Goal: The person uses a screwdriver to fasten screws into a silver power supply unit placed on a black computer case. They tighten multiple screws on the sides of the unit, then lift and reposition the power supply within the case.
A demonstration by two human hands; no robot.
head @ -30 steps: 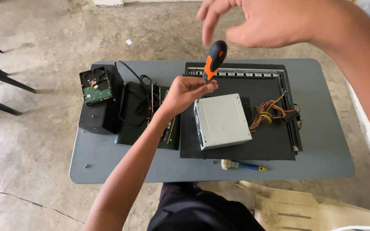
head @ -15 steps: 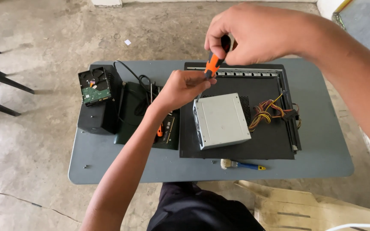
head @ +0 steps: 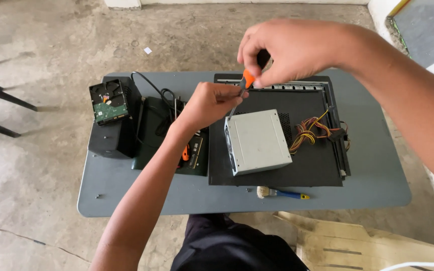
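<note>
My right hand [head: 290, 52] grips the orange and black handle of a screwdriver [head: 247, 80], held above the table. My left hand [head: 212, 103] pinches the screwdriver's metal shaft close to its tip, just over the left top corner of a grey metal power supply box [head: 258, 141]. The box lies on a black computer case panel [head: 277, 170], with a bundle of coloured wires [head: 313, 131] coming out of its right side.
A grey table [head: 126, 195] carries a bare hard drive [head: 109, 103] on a black box, a green circuit board with black cables, an orange-handled tool [head: 185, 152] and a small blue-handled brush [head: 281, 193]. Concrete floor around; black chair legs at left.
My right hand has come down and left with the screwdriver, toward the power supply box. My left hand has stayed on the shaft near the tip.
</note>
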